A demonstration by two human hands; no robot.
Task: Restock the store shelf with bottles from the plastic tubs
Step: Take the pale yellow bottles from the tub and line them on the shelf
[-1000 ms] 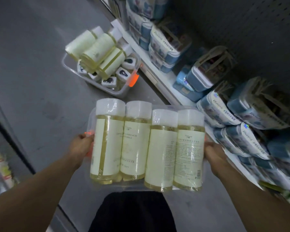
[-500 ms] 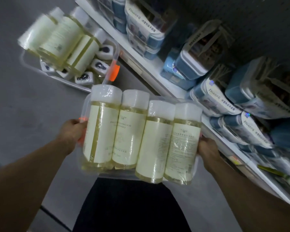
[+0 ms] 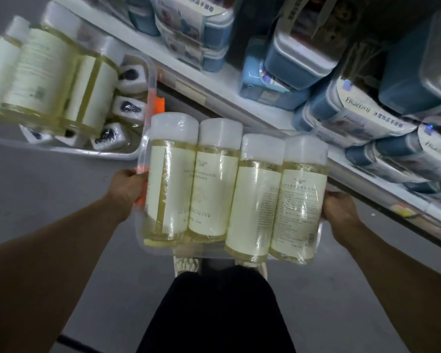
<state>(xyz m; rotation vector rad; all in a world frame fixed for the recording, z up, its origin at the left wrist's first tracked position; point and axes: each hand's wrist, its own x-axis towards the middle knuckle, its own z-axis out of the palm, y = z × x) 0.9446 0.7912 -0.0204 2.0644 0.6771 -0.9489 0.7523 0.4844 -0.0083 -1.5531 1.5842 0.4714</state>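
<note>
Both hands — left hand (image 3: 127,186), right hand (image 3: 337,208) — grip the clear tub (image 3: 141,159) of four bottles (image 3: 236,189), now carried nearer the shelf (image 3: 239,98) — unloading seems close.

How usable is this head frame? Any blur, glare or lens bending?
Head view: dim overall; the floor tub's bottles are motion-smeared, while the four carried bottles are sharper, their wrap showing small glints; the shelf edge runs slanted and bowed, a wide-angle effect; the left hand and right hand are underlit.

Head view, steeply downward, close.
</note>
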